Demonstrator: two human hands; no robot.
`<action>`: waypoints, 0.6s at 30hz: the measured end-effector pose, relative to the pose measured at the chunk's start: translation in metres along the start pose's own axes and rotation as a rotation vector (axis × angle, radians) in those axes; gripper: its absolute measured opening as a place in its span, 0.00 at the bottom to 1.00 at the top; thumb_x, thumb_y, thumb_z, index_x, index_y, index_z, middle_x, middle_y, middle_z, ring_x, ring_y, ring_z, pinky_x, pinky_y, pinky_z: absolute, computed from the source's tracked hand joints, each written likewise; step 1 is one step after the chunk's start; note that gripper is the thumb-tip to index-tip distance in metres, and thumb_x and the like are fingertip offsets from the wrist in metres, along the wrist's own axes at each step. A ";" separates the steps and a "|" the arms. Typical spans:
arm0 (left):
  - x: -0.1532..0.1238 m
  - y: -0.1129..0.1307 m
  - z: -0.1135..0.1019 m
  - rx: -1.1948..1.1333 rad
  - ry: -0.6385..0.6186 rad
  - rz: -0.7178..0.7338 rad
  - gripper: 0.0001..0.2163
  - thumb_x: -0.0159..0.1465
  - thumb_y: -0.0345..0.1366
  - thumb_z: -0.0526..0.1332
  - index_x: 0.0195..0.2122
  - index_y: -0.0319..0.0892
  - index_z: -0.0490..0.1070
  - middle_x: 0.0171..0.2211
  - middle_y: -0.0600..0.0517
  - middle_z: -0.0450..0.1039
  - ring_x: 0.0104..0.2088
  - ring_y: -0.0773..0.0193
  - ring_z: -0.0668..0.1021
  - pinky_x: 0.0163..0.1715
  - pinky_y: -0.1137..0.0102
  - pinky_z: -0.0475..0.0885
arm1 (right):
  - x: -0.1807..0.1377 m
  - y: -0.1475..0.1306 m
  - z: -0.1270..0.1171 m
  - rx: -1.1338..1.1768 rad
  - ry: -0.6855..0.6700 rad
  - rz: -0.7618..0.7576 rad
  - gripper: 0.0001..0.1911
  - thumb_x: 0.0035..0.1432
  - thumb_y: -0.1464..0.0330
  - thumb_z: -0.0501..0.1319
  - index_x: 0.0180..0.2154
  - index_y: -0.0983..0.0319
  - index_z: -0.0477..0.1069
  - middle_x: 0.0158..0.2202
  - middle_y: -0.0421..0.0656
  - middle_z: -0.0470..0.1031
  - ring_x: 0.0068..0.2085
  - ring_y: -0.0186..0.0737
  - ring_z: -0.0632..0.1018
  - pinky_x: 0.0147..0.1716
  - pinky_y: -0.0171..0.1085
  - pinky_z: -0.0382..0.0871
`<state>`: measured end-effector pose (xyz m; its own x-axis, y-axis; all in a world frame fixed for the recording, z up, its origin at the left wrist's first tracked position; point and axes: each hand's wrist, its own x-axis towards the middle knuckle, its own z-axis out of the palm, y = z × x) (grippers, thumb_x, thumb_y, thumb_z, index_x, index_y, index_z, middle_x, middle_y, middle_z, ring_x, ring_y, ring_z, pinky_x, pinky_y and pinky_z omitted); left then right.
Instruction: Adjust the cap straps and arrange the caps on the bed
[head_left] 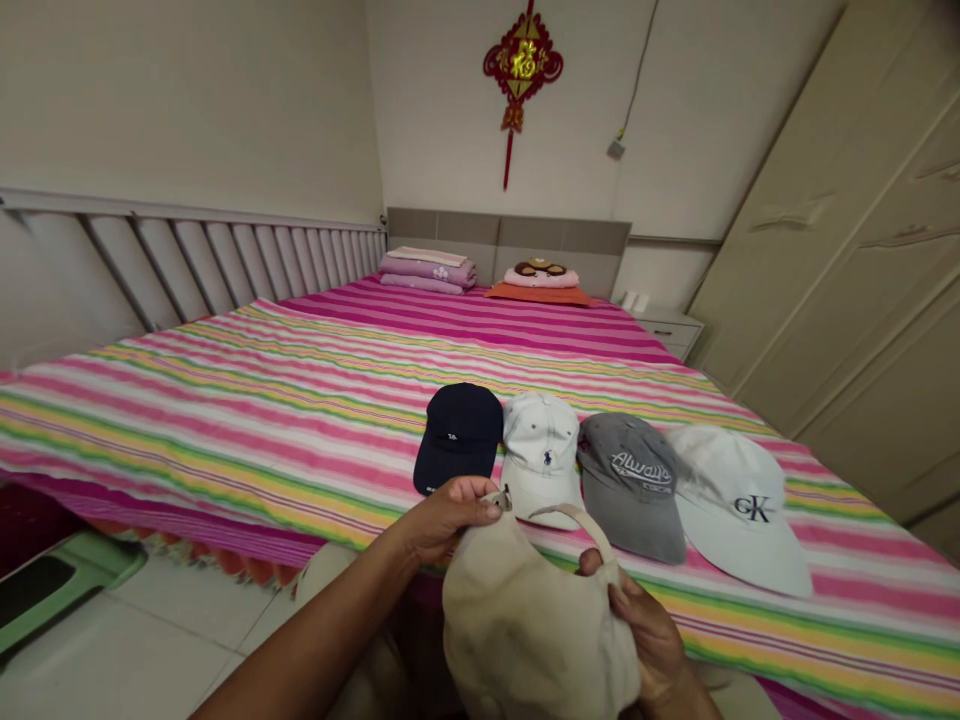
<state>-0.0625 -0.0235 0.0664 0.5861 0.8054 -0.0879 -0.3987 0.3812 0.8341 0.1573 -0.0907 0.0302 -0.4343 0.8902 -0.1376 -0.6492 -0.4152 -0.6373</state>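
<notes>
Between my hands is a beige baseball cap [525, 620], its back opening towards the bed and its strap undone. My left hand [450, 520] pinches the buckle end at the cap's back edge. On the other side my right hand [645, 630] grips the cap near the base of the loose strap [592, 525], whose free end curves towards the buckle. Just beyond, a row of caps lies on the bed: a navy cap [461, 430], a white cap with a small dark logo [544, 440], a grey cap with white lettering [630, 480] and a white CK cap [742, 500].
The bed has a striped sheet [225, 390]. Folded purple bedding [427, 270] and a pink pillow stack [540, 277] lie by the headboard [495, 235]. A green stool [75, 575] stands at left; a nightstand [667, 328] and wardrobe [840, 230] are at right.
</notes>
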 end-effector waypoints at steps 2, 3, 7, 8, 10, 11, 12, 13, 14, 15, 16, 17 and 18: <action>0.000 -0.002 0.001 -0.053 -0.002 0.011 0.08 0.46 0.32 0.67 0.25 0.35 0.70 0.19 0.53 0.70 0.18 0.73 0.71 0.19 0.79 0.64 | 0.001 0.000 0.001 0.011 -0.005 0.002 0.10 0.40 0.68 0.67 0.29 0.59 0.71 0.25 0.40 0.76 0.29 0.40 0.77 0.30 0.35 0.69; 0.000 -0.003 0.001 -0.071 -0.001 0.014 0.07 0.47 0.32 0.67 0.24 0.35 0.70 0.18 0.53 0.70 0.17 0.73 0.71 0.19 0.79 0.64 | 0.002 0.000 0.002 0.011 -0.012 0.003 0.09 0.41 0.67 0.67 0.29 0.60 0.71 0.25 0.40 0.75 0.28 0.39 0.77 0.29 0.34 0.68; 0.001 -0.006 0.002 -0.094 0.017 0.020 0.07 0.47 0.32 0.67 0.24 0.34 0.72 0.19 0.52 0.71 0.18 0.73 0.71 0.19 0.79 0.64 | 0.008 -0.001 0.008 -0.004 -0.092 -0.025 0.10 0.44 0.61 0.65 0.26 0.61 0.72 0.24 0.41 0.73 0.28 0.37 0.74 0.30 0.34 0.67; 0.001 -0.006 0.002 -0.087 0.027 0.017 0.08 0.47 0.33 0.67 0.25 0.34 0.72 0.19 0.51 0.71 0.18 0.73 0.71 0.19 0.79 0.64 | 0.010 -0.001 0.010 -0.014 -0.100 -0.042 0.11 0.45 0.60 0.63 0.24 0.62 0.72 0.23 0.41 0.72 0.27 0.37 0.73 0.30 0.34 0.66; 0.001 -0.008 0.003 -0.068 0.048 0.003 0.09 0.47 0.34 0.67 0.26 0.33 0.73 0.19 0.50 0.71 0.18 0.72 0.72 0.19 0.79 0.65 | 0.012 -0.002 0.012 -0.041 -0.088 -0.075 0.14 0.49 0.58 0.60 0.22 0.63 0.71 0.22 0.41 0.70 0.26 0.36 0.71 0.29 0.34 0.66; 0.001 -0.008 0.003 -0.061 0.054 -0.004 0.10 0.47 0.35 0.67 0.26 0.33 0.73 0.19 0.50 0.71 0.18 0.72 0.72 0.19 0.79 0.65 | 0.013 -0.002 0.012 -0.058 -0.079 -0.089 0.15 0.50 0.58 0.59 0.21 0.63 0.71 0.21 0.41 0.69 0.25 0.35 0.70 0.29 0.35 0.65; 0.001 -0.009 0.003 -0.059 0.056 -0.010 0.10 0.47 0.35 0.67 0.27 0.33 0.74 0.19 0.50 0.71 0.18 0.72 0.72 0.19 0.79 0.65 | 0.013 -0.002 0.012 -0.072 -0.073 -0.099 0.15 0.50 0.59 0.60 0.20 0.63 0.71 0.21 0.41 0.68 0.25 0.35 0.69 0.28 0.34 0.65; 0.001 -0.009 0.004 -0.060 0.054 -0.015 0.10 0.47 0.35 0.67 0.27 0.32 0.74 0.19 0.50 0.71 0.18 0.72 0.71 0.19 0.78 0.65 | 0.014 -0.003 0.012 -0.081 -0.068 -0.103 0.14 0.49 0.60 0.60 0.21 0.64 0.71 0.20 0.40 0.67 0.24 0.34 0.68 0.26 0.34 0.64; 0.001 -0.010 0.004 -0.064 0.049 -0.020 0.10 0.47 0.35 0.67 0.28 0.32 0.74 0.19 0.50 0.71 0.18 0.72 0.71 0.19 0.78 0.65 | 0.015 -0.003 0.012 -0.086 -0.068 -0.101 0.12 0.48 0.61 0.62 0.23 0.64 0.71 0.19 0.39 0.66 0.23 0.33 0.68 0.25 0.32 0.63; 0.001 -0.010 0.005 -0.069 0.040 -0.023 0.11 0.47 0.35 0.67 0.28 0.32 0.74 0.19 0.50 0.71 0.18 0.72 0.71 0.19 0.78 0.66 | 0.016 -0.004 0.012 -0.088 -0.070 -0.098 0.10 0.46 0.62 0.63 0.25 0.64 0.72 0.18 0.38 0.65 0.22 0.31 0.67 0.23 0.31 0.61; 0.001 -0.010 0.005 -0.074 0.032 -0.025 0.11 0.47 0.34 0.67 0.29 0.32 0.74 0.19 0.50 0.71 0.18 0.72 0.71 0.19 0.78 0.66 | 0.017 -0.006 0.013 -0.091 -0.074 -0.094 0.10 0.44 0.64 0.65 0.27 0.64 0.72 0.18 0.38 0.65 0.21 0.30 0.66 0.22 0.30 0.60; 0.001 -0.010 0.006 -0.080 0.025 -0.023 0.11 0.46 0.33 0.68 0.30 0.33 0.74 0.20 0.51 0.71 0.18 0.73 0.72 0.20 0.78 0.66 | 0.018 -0.008 0.014 -0.094 -0.081 -0.091 0.11 0.43 0.65 0.66 0.30 0.64 0.72 0.17 0.37 0.64 0.20 0.29 0.66 0.21 0.29 0.58; 0.002 -0.010 0.007 -0.089 0.022 -0.016 0.12 0.45 0.32 0.68 0.31 0.34 0.73 0.20 0.51 0.71 0.18 0.73 0.72 0.20 0.78 0.66 | 0.019 -0.010 0.016 -0.105 -0.091 -0.090 0.12 0.42 0.66 0.67 0.31 0.64 0.72 0.16 0.36 0.64 0.19 0.29 0.66 0.20 0.29 0.58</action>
<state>-0.0526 -0.0292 0.0623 0.5780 0.8081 -0.1138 -0.4507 0.4323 0.7810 0.1456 -0.0727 0.0464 -0.4350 0.9004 -0.0106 -0.6209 -0.3085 -0.7207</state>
